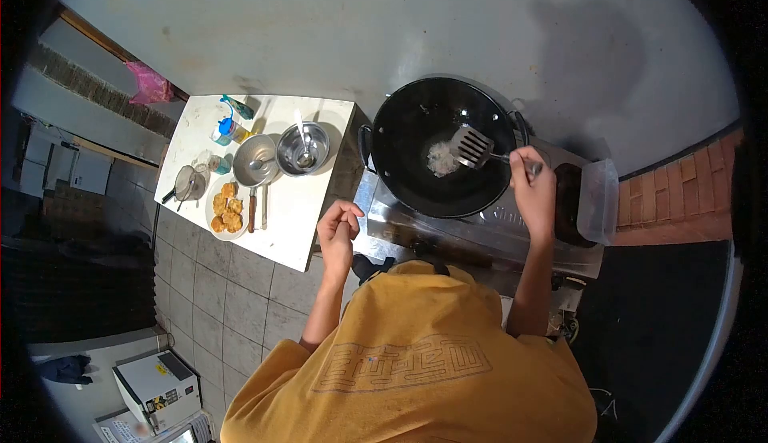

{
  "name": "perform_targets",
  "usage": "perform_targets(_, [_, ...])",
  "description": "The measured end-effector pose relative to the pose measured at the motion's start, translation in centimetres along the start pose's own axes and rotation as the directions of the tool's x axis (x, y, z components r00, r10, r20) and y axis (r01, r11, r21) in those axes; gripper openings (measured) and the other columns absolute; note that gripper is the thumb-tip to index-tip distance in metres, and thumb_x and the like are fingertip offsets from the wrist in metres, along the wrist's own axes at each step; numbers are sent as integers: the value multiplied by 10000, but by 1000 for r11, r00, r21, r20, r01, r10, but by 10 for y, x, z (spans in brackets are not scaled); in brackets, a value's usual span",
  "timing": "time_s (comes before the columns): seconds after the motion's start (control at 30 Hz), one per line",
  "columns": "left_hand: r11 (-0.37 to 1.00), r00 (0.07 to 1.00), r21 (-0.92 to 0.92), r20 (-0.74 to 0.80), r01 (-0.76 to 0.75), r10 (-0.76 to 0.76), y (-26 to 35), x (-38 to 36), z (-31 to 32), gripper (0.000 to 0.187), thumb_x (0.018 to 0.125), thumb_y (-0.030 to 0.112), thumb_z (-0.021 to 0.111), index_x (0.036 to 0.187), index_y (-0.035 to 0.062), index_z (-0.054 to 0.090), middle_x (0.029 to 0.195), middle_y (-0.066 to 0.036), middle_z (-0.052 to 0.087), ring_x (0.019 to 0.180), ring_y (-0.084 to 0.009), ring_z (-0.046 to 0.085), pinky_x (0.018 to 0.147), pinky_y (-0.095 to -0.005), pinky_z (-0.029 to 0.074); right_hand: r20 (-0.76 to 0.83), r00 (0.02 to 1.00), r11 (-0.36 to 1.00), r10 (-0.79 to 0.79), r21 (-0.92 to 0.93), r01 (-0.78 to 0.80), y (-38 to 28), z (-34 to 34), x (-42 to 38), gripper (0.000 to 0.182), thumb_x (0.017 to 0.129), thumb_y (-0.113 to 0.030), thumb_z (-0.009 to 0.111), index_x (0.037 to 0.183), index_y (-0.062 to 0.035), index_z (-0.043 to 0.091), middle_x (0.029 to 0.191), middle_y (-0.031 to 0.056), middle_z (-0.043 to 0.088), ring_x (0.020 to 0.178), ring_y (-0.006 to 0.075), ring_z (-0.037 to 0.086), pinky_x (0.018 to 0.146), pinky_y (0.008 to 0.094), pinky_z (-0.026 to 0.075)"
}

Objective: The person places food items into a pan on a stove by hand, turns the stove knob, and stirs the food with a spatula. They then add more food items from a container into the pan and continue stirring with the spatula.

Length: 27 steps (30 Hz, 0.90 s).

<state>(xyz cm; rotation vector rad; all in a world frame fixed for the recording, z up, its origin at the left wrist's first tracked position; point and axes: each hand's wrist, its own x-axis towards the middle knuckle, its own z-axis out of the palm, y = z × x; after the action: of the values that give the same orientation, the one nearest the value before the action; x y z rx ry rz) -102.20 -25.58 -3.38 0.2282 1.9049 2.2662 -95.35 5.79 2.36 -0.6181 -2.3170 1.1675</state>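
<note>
A large black wok (404, 175) with two loop handles sits on the metal stove (392, 223). In its middle a pale, bubbling piece of food (442, 160) lies in what looks like oil. My right hand (531, 187) is closed around the handle of a slotted spatula (472, 148), whose metal head is over the wok, at the food's right edge. My left hand (339, 225) hangs between the wok and the white table (300, 211), with nothing in it. Its fingers are loosely bent and partly apart.
On the table are a plate of golden fried pieces (227, 209), a steel bowl (314, 160) with a spoon, a metal pan (254, 160), a strainer (189, 184) and a blue-capped bottle (232, 130). A clear plastic container (598, 203) stands right of the stove.
</note>
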Motion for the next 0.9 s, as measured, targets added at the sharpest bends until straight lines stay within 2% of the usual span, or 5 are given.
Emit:
perform_targets(0.07, [1000, 1000, -4, 0, -4, 4, -3, 0, -1, 336, 745, -117, 311, 881, -10, 599, 577, 41, 400, 509, -40, 294, 486, -216, 221, 59, 982, 941, 179, 280, -189, 7, -2, -14, 283, 1008, -264, 552, 831, -44, 576, 594, -19, 502, 511, 43, 453, 496, 231, 360])
perform_targets(0.3, [1000, 998, 3, 64, 16, -16, -5, 6, 9, 339, 742, -122, 309, 874, -9, 600, 575, 39, 402, 504, -40, 291, 480, -215, 219, 3, 970, 873, 245, 435, -221, 25, 3, -33, 311, 1022, -303, 543, 854, -44, 585, 635, -22, 519, 556, 36, 468, 509, 213, 358])
perform_targets(0.63, [1000, 999, 23, 48, 12, -13, 4, 1, 15, 341, 741, -122, 310, 866, -2, 603, 576, 38, 406, 509, -40, 297, 483, -212, 226, -22, 971, 869, 240, 450, -205, 17, 8, -41, 304, 1025, -299, 539, 867, -46, 598, 648, -33, 510, 576, 29, 460, 525, 204, 357])
perform_targets(0.73, [1000, 998, 16, 56, 3, -4, 0, -2, 10, 341, 741, -123, 310, 867, -1, 602, 579, 37, 404, 510, -42, 298, 482, -215, 222, -35, 966, 890, 257, 398, -222, 13, 12, -42, 299, 1020, -288, 549, 872, -32, 599, 647, -24, 504, 592, 41, 464, 547, 215, 366])
perform_targets(0.9, [1000, 999, 22, 35, -1, 0, 2, -9, 4, 340, 745, -117, 311, 876, 0, 602, 576, 39, 399, 508, -42, 293, 483, -217, 219, -97, 984, 957, 153, 263, -123, 8, 18, -41, 295, 1009, -274, 557, 892, -4, 575, 641, 9, 484, 635, 85, 484, 619, 263, 398])
